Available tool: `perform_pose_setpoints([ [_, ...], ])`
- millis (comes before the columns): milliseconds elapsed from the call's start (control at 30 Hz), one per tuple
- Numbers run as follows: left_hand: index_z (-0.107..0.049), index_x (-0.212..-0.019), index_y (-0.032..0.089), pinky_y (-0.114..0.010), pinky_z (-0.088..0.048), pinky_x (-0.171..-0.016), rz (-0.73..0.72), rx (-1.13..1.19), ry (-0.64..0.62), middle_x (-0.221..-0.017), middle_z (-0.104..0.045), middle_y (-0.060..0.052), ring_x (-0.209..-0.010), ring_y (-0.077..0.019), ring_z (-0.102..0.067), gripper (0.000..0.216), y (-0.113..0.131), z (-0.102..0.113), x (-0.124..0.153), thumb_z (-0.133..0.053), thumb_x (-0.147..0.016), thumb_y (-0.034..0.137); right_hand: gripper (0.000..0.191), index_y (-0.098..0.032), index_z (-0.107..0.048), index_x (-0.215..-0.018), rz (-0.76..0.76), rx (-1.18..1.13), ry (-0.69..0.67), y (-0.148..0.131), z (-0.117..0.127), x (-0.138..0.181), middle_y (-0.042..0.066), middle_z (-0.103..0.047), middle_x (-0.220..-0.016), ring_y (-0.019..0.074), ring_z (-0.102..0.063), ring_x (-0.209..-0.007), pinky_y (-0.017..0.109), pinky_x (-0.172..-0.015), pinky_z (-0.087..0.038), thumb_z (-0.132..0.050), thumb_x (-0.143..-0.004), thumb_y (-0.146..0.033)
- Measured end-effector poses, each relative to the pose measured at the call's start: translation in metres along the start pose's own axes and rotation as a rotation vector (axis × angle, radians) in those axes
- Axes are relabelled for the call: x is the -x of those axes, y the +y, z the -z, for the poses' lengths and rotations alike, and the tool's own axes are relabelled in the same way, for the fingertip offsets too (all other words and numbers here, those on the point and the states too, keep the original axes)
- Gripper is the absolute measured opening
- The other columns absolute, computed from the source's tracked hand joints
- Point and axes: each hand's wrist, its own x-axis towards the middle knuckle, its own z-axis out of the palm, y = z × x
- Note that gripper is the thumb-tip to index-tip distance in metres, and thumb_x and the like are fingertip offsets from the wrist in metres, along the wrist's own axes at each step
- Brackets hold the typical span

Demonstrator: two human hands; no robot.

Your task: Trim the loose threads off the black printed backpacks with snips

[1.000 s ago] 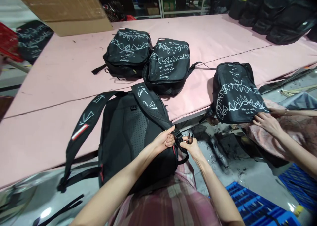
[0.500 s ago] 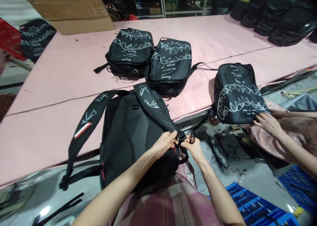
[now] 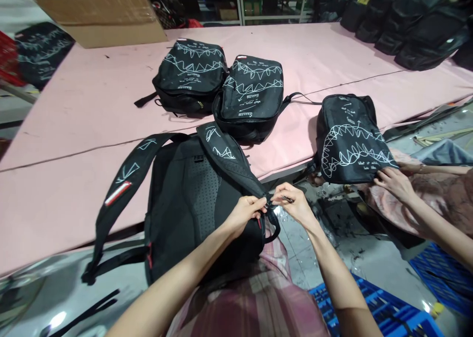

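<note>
Tabletop (image 3: 74, 115) in pink bears the top of your black backpack (image 3: 170, 204), which overhangs its near edge toward you. It should handle light and soft, the shoulder strap (image 3: 236, 167) padded yet bendy; take it by its lower end. Your left grip (image 3: 242, 216) pinches there. Your right grip (image 3: 293, 205), curled around a small dark tool (image 3: 287, 198), sits higher than half a second ago; you can't tell whether it also pinches webbing.

Strap (image 3: 289, 99) across gap beside middle backpack (image 3: 254, 86)
</note>
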Motion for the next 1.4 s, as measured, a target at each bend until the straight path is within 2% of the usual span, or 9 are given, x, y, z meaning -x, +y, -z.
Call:
perform_pose_setpoints([
  [133, -0.061, -0.054, 0.009, -0.019, -0.028, -0.042, 0.007, -0.05, -0.035, -0.054, -0.061, -0.003, -0.041, -0.0043, -0.042, 0.041, -0.002, 0.003, 0.002, -0.075, -0.054, 0.048, 0.019, -0.018, -0.056, -0.065, -0.073, -0.028, -0.041, -0.001, -0.004, 0.003, -0.001, -0.047, -0.071, 0.0105, -0.046, -0.066, 0.023, -0.06, -0.036, -0.059, -0.079, -0.03],
  [400, -0.057, -0.06, 0.011, -0.022, -0.039, -0.048, 0.042, -0.006, -0.104, -0.062, -0.063, -0.005, -0.044, -0.0072, -0.048, 0.04, -0.003, 0.0, 0.01, -0.071, -0.059, 0.049, 0.033, -0.018, -0.045, -0.064, -0.364, -0.85, 0.097, 0.001, -0.025, 0.015, -0.006, -0.032, -0.062, 0.0034, -0.015, -0.044, 0.02, -0.039, -0.014, -0.064, -0.075, -0.043],
  [533, -0.059, -0.058, 0.013, -0.023, -0.037, -0.049, -0.152, -0.431, 0.013, -0.054, -0.058, -0.003, -0.049, -0.0106, -0.051, 0.041, 0.003, 0.005, 0.024, -0.052, -0.078, 0.049, 0.029, -0.017, -0.048, -0.066, -0.354, -0.918, 0.163, -0.002, -0.033, 0.016, -0.006, -0.036, -0.066, 0.0029, -0.014, -0.044, 0.02, -0.04, -0.014, -0.065, -0.076, -0.039],
  [633, -0.066, -0.069, 0.016, -0.024, -0.038, -0.057, -0.549, -0.88, 0.223, -0.062, -0.059, -0.002, -0.061, -0.0124, -0.054, 0.031, 0.013, 0.005, 0.036, -0.052, -0.082, 0.04, 0.029, -0.017, -0.048, -0.064, -0.271, -0.745, 0.208, -0.007, -0.036, 0.019, -0.005, -0.036, -0.065, 0.0046, -0.02, -0.046, 0.021, -0.042, -0.017, -0.061, -0.078, -0.039],
  [733, -0.068, -0.094, 0.023, -0.024, -0.039, -0.065, -0.767, -1.095, 0.195, -0.079, -0.063, -0.001, -0.074, -0.0134, -0.056, 0.018, 0.024, -0.001, 0.039, -0.056, -0.081, 0.028, 0.026, -0.018, -0.051, -0.063, -0.12, -0.404, 0.222, -0.014, -0.037, 0.022, -0.003, -0.04, -0.065, 0.0083, -0.035, -0.056, 0.022, -0.05, -0.029, -0.059, -0.081, -0.034],
  [967, -0.067, -0.085, 0.021, -0.023, -0.039, -0.063, -0.74, -1.133, 0.083, -0.078, -0.061, -0.001, -0.07, -0.0127, -0.055, 0.015, 0.015, -0.005, 0.036, -0.052, -0.082, 0.019, 0.018, -0.019, -0.057, -0.068, 0.101, 0.068, 0.216, -0.025, -0.037, 0.024, 0.0, -0.052, -0.071, 0.0123, -0.05, -0.067, 0.024, -0.06, -0.038, -0.053, -0.085, -0.026],
  [1067, -0.063, -0.079, 0.018, -0.023, -0.04, -0.063, -0.721, -0.94, 0.111, -0.078, -0.061, -0.002, -0.069, -0.012, -0.055, 0.018, 0.012, 0.002, 0.04, -0.046, -0.084, 0.02, 0.012, -0.021, -0.063, -0.083, 0.084, 0.229, 0.183, -0.024, -0.029, 0.028, 0.001, -0.058, -0.077, 0.0142, -0.055, -0.071, 0.024, -0.064, -0.041, -0.055, -0.084, -0.029],
  [1200, -0.058, -0.068, 0.018, -0.021, -0.038, -0.059, -0.56, -0.704, 0.137, -0.069, -0.057, 0.001, -0.06, -0.0104, -0.051, 0.019, 0.016, 0.011, 0.044, -0.046, -0.083, 0.022, 0.03, -0.022, -0.057, -0.11, -0.005, 0.556, 0.137, -0.027, -0.012, 0.04, 0.004, -0.064, -0.095, 0.018, -0.059, -0.083, 0.027, -0.072, -0.042, -0.059, -0.081, -0.032],
  [1400, -0.054, -0.062, 0.018, -0.02, -0.036, -0.057, -0.52, -0.571, 0.146, -0.067, -0.052, 0.002, -0.06, -0.0108, -0.048, 0.019, 0.018, 0.006, 0.047, -0.048, -0.079, 0.023, 0.018, -0.019, -0.062, -0.093, 0.156, 0.797, 0.039, -0.034, -0.01, 0.046, 0.005, -0.065, -0.079, 0.0173, -0.054, -0.07, 0.03, -0.068, -0.035, -0.049, -0.088, -0.031],
])
